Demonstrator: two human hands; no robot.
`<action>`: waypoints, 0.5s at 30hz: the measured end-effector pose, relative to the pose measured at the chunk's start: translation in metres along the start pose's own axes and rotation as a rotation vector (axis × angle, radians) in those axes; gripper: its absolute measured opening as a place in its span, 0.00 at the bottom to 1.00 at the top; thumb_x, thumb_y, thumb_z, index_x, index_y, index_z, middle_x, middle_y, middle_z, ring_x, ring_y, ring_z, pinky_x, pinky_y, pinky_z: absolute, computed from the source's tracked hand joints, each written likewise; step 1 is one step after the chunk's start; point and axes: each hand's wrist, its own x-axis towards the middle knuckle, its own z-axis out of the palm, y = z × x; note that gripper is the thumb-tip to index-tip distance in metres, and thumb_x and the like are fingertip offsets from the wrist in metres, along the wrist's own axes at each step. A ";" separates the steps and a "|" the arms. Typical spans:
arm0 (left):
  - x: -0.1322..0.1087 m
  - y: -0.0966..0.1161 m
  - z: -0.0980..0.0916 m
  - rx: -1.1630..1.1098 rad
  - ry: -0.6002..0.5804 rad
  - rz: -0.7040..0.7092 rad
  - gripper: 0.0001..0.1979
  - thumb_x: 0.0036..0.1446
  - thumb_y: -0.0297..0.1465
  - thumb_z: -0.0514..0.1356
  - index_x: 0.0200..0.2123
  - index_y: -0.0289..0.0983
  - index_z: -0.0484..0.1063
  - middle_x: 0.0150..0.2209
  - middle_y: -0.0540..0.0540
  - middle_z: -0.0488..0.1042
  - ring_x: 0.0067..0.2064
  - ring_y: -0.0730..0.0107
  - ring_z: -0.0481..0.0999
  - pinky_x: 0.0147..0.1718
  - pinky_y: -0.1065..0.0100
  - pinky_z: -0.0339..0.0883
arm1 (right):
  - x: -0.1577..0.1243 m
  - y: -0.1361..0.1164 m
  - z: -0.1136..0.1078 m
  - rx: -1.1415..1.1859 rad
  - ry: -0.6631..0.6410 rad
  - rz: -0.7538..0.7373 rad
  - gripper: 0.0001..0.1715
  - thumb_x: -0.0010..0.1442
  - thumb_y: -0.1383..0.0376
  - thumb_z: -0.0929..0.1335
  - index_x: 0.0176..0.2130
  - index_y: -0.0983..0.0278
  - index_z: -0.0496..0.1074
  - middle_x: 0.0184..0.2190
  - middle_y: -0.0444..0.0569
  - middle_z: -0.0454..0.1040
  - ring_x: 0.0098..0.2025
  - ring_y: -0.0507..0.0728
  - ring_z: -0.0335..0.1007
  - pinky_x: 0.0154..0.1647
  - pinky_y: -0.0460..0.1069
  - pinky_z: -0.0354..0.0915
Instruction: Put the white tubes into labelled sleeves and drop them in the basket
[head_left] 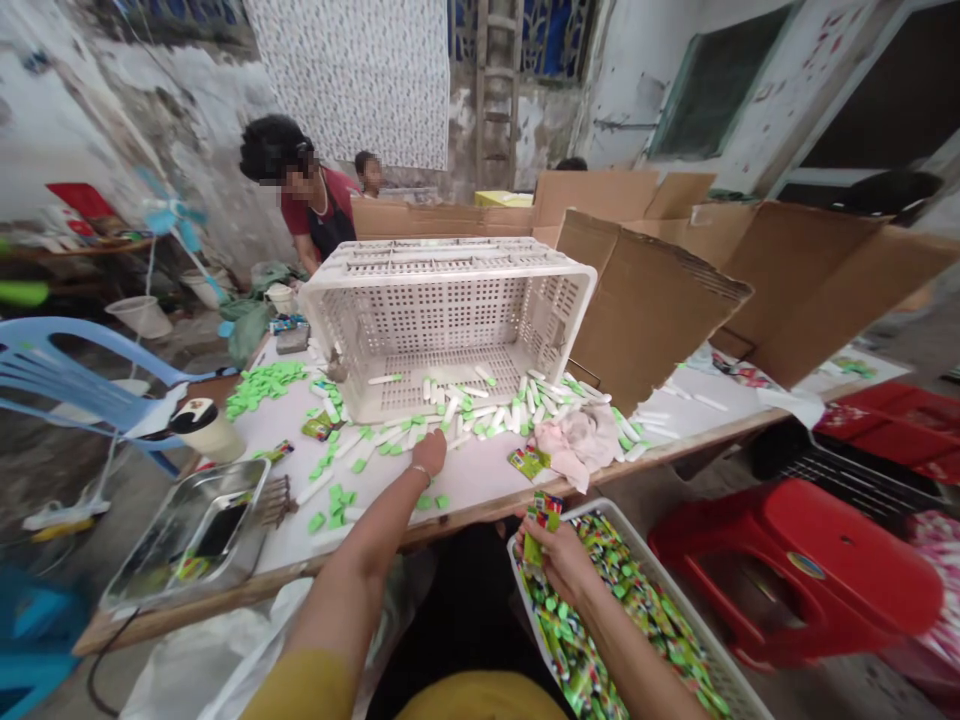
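My left hand (429, 452) reaches over the table to a spread of white tubes with light-green caps (491, 415). Its fingers curl down at the edge of the pile; what they hold, if anything, is hidden. My right hand (559, 555) is closed around a few printed green sachets (541, 515), above a white crate (637, 545) at my lap. Many green-printed packs (626, 600) fill that crate. In front lies a larger white plastic basket (450, 262), tipped on its side, its mouth facing me, with tubes at its opening.
Loose green caps (266, 385) are heaped at the left. A steel tray (195, 530) and a cream cup (206, 430) stand near the left edge. A pink cloth (581, 440), cardboard (649, 300) and a red stool (802, 570) are right. A co-worker (319, 205) leans behind the basket.
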 end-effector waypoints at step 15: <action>-0.065 0.021 0.014 -0.645 0.249 0.207 0.19 0.54 0.24 0.50 0.50 0.38 0.58 0.46 0.43 0.69 0.45 0.63 0.69 0.44 0.66 0.59 | -0.015 0.018 0.018 -0.026 0.086 0.140 0.20 0.38 0.57 0.76 0.27 0.66 0.70 0.22 0.43 0.73 0.23 0.49 0.69 0.19 0.41 0.61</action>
